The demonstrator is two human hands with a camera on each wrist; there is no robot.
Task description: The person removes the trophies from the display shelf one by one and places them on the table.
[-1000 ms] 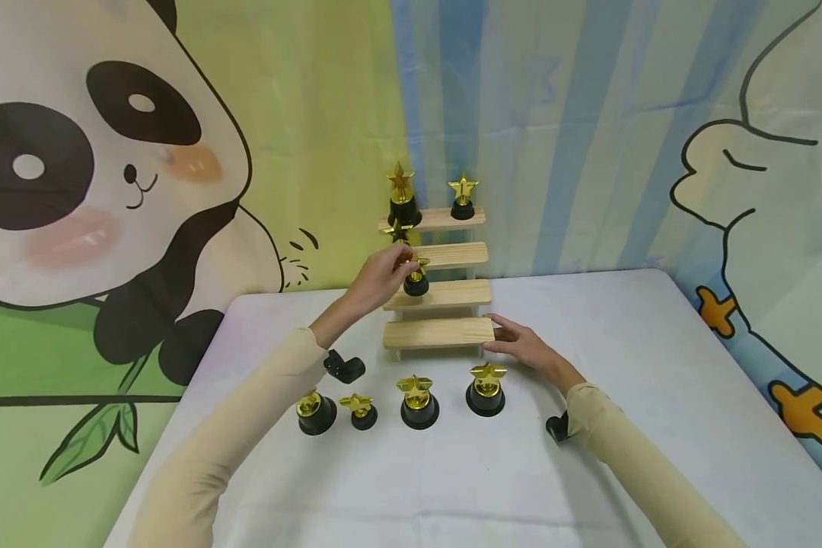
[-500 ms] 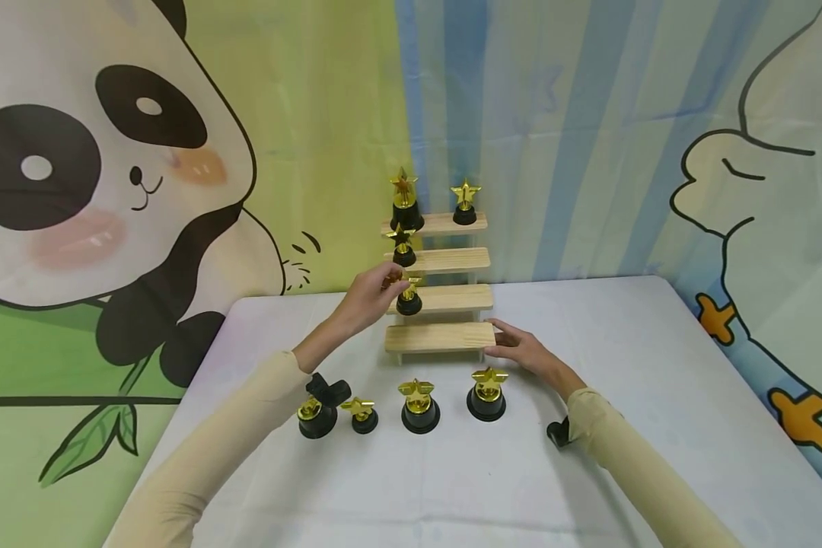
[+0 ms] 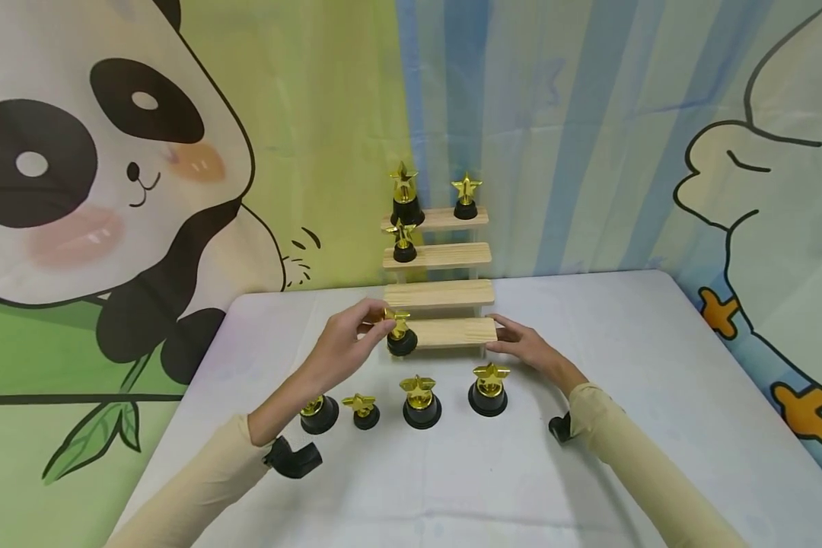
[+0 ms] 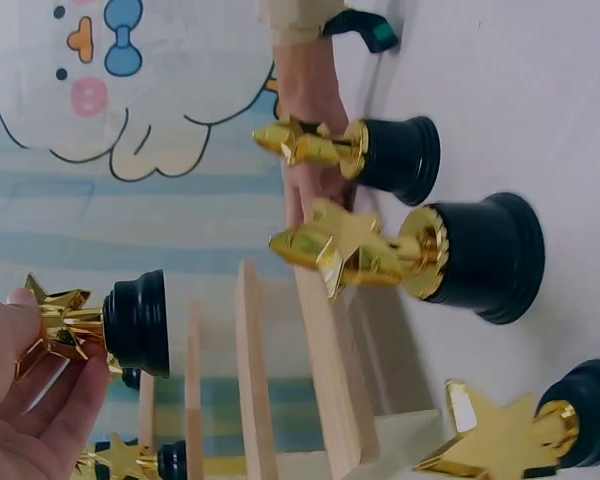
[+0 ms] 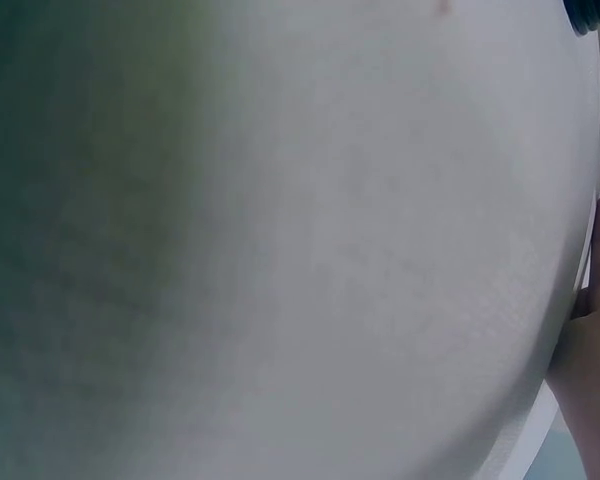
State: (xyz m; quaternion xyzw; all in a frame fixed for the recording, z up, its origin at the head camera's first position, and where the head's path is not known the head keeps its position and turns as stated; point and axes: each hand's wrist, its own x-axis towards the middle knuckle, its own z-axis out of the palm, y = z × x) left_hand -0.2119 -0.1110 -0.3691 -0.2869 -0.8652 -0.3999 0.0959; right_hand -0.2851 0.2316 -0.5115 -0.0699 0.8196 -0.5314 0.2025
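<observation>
The left hand (image 3: pixel 342 342) pinches a trophy (image 3: pixel 402 344) by its star at the lower left of the stand (image 3: pixel 455 332); the right hand (image 3: pixel 530 350), fingers extended, touches the stand's right end. Four cups (image 3: pixel 422 412) sit before the stand.

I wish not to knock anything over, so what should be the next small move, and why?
Probably the left hand should draw the pinched small gold star trophy toward the person, past the left end of the lowest wooden step. It has come down from near the step above, and four star trophies stand on the white tablecloth nearer the person, so it seems bound there.
</observation>
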